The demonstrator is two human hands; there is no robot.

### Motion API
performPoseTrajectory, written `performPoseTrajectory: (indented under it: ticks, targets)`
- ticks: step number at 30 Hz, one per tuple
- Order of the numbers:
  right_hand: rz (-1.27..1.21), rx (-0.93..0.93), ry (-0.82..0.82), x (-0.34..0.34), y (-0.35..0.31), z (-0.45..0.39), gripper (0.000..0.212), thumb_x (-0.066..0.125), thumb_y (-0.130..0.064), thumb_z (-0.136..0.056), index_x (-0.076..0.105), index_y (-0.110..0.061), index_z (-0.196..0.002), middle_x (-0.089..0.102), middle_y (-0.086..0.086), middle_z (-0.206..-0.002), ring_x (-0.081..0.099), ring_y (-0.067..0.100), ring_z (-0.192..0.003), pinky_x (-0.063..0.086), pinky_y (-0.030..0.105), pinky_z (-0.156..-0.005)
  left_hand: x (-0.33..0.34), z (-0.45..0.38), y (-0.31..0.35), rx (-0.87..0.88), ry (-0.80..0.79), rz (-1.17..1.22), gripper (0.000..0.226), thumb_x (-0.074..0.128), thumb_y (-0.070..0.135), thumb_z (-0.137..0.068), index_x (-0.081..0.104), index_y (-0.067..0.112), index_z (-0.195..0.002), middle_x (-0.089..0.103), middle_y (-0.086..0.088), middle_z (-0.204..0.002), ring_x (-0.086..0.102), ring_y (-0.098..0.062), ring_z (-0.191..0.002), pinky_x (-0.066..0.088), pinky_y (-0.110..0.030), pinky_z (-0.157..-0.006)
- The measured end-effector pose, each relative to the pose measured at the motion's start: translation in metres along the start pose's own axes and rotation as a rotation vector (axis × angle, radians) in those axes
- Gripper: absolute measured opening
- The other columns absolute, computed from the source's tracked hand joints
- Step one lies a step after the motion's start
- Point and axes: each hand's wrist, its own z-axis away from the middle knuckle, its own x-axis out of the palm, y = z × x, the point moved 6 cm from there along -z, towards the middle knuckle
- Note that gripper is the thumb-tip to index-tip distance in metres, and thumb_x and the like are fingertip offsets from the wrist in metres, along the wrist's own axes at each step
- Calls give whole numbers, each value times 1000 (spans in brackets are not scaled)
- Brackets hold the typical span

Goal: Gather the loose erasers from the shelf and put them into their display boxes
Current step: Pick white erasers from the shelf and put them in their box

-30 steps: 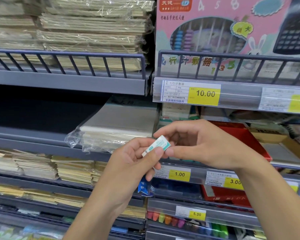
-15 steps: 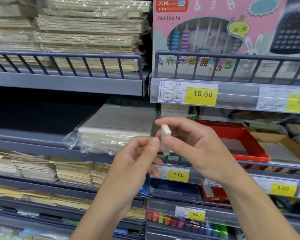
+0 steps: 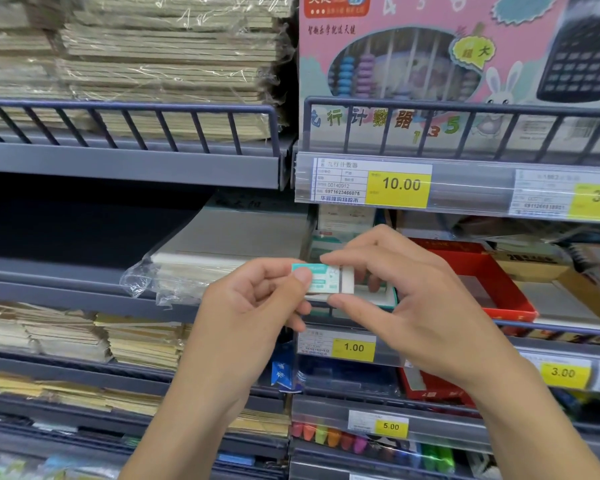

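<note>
A small white eraser [image 3: 329, 280] with a teal-and-white paper sleeve is held flat between both hands in front of the middle shelf. My left hand [image 3: 253, 306] pinches its left end with thumb and forefinger. My right hand [image 3: 395, 292] grips its right end from above and below. Just behind the hands, a teal-edged display box [image 3: 378, 299] sits on the shelf, mostly hidden by my fingers. A red display box [image 3: 492, 282] stands to its right.
Grey metal shelves with price strips run across the view. Plastic-wrapped paper packs [image 3: 201, 268] lie left of the hands. An abacus toy box [image 3: 430, 64] stands on the upper shelf behind a rail. Coloured highlighters [image 3: 343, 441] fill a lower shelf.
The eraser has been turned from standing on end in my right fingers to lying flat, printed sleeve facing me, with both hands now gripping it. The hands sit slightly lower.
</note>
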Motion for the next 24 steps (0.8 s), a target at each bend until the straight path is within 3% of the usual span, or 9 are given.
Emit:
performPoseTrajectory:
  ticks: [3,5,8,10,13,16,18,24]
  targets:
    - [-95,93,38,-5,10,-1,34,76,-24,-87,70,-30,-120,60,-14,-96,59,14,-85,47,20,-72,-2,0,4,83,70,-171,25,70,58,-83,76,40,-98,76,5,-84,67,-5,-67,54,-18,-64]
    - [-93,227,71,-13,26,-2,30,76,-31,-84,72,-38,-113,63,-13,-86,59,9,-77,45,16,-68,-8,3,10,244,154,-472,21,62,61,-94,70,43,-103,72,20,-95,67,-1,-84,55,-17,-70]
    - [45,405,-24,-16,51,-5,27,73,-42,-85,72,-41,-112,67,-16,-71,54,-2,-58,41,10,-57,5,7,18,551,110,-947,18,60,39,-100,67,32,-115,62,23,-108,52,-4,-104,40,-15,-90]
    - [129,462,-132,-8,60,-10,26,69,-46,-88,69,-42,-114,63,-23,-56,52,-8,-47,39,7,-49,12,7,8,661,38,-1090,25,65,29,-96,71,23,-119,65,13,-111,51,-15,-108,41,-29,-93]
    - [232,468,-262,8,66,-19,29,64,-52,-90,64,-44,-118,56,-25,-49,49,-18,-49,38,5,-53,16,5,-4,707,11,-1184,25,70,25,-92,76,22,-116,70,11,-108,52,-22,-103,38,-38,-86]
    - [272,456,-313,23,75,-26,23,64,-51,-90,61,-43,-111,57,-23,-65,52,-10,-58,35,13,-49,15,3,-12,706,3,-1196,21,72,23,-90,80,21,-109,71,10,-104,53,-23,-99,42,-40,-81]
    - [249,446,-332,32,80,-32,21,68,-45,-88,64,-37,-108,55,-22,-76,52,-7,-67,32,11,-55,15,1,-14,715,2,-1191,19,73,22,-89,81,21,-106,71,9,-103,54,-23,-97,45,-41,-79]
    - [229,454,-386,43,88,-42,17,74,-40,-82,59,-40,-90,57,-19,-79,56,3,-71,37,18,-58,15,-1,-16,695,-6,-1172,18,72,23,-90,81,21,-106,71,8,-103,55,-24,-97,40,-37,-82]
